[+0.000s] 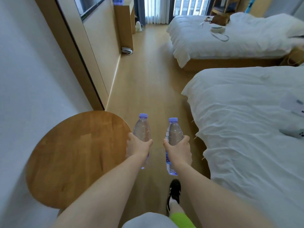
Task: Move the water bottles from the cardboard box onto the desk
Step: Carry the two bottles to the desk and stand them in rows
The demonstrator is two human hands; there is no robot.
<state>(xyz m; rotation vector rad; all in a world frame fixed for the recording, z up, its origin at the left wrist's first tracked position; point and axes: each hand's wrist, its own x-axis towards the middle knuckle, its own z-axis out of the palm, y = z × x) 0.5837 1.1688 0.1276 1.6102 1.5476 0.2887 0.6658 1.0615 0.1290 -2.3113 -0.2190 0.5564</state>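
Left hand (138, 146), right hand (178, 148) each grip bottle; fingers hide labels.

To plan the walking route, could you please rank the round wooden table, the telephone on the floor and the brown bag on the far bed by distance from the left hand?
1. Round wooden table: touching distance, just left of the left hand.
2. Telephone: on the floor ahead, by the left wall.
3. Brown bag: on the far bed, ahead right.

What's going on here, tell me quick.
A person is carrying two water bottles down a bedroom aisle, one in each hand. The left hand grips the left bottle; the right hand grips the right bottle. Both are capped and upright, above the floor, between a round wooden table and a bed. Neither is set down yet.
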